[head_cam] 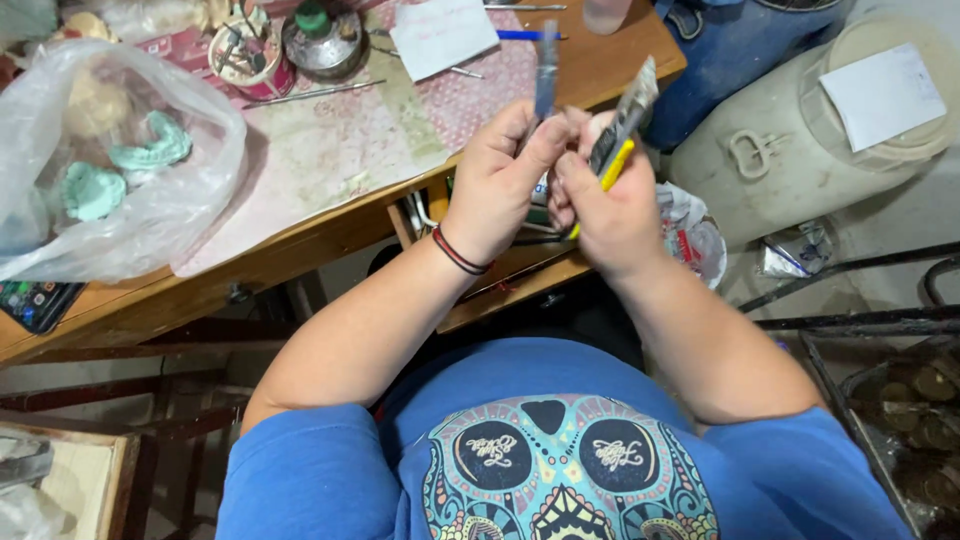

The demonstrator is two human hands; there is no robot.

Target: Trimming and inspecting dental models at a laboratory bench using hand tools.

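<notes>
Below the blue shirt (560,470), both hands meet over the bench (330,225) edge: left hand (497,185) pinching a blue-grey tool (546,70) at twelve o'clock, right hand (610,205) clutching yellow-handled tools (620,140); crowded grip could slip, dropping one into the open drawer (510,275).

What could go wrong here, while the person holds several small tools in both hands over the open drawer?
1. The right hand grips a yellow-handled tool and a grey flat tool together; one might slip and fall into the open drawer or to the floor.
2. The left hand pinches a thin blue tool close to the other fingers; its tip could perhaps poke them.
</notes>
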